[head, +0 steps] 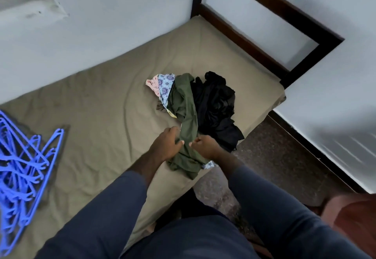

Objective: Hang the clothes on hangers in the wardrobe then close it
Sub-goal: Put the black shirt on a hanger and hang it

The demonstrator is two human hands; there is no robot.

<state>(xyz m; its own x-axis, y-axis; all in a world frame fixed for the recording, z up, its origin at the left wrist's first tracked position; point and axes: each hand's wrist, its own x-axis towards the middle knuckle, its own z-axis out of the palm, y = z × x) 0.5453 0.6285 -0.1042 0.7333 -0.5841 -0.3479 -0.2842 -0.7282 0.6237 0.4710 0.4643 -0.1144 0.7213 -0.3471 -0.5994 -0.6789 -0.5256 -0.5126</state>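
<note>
Single view: head cam, wide-angle, worn by the person, facing forward and steeply down over their own forearms. Left hand (165, 144) and right hand (204, 147) grip the green garment (188, 114) just below frame centre, close to the lens. Mattress (97, 100) runs beyond and left of the hands, blue hangers (22, 167) far left, headboard (264, 27) beyond-right. Frame tilted.

no readable text, no labels, no brands, no numbers anywhere in view
</note>
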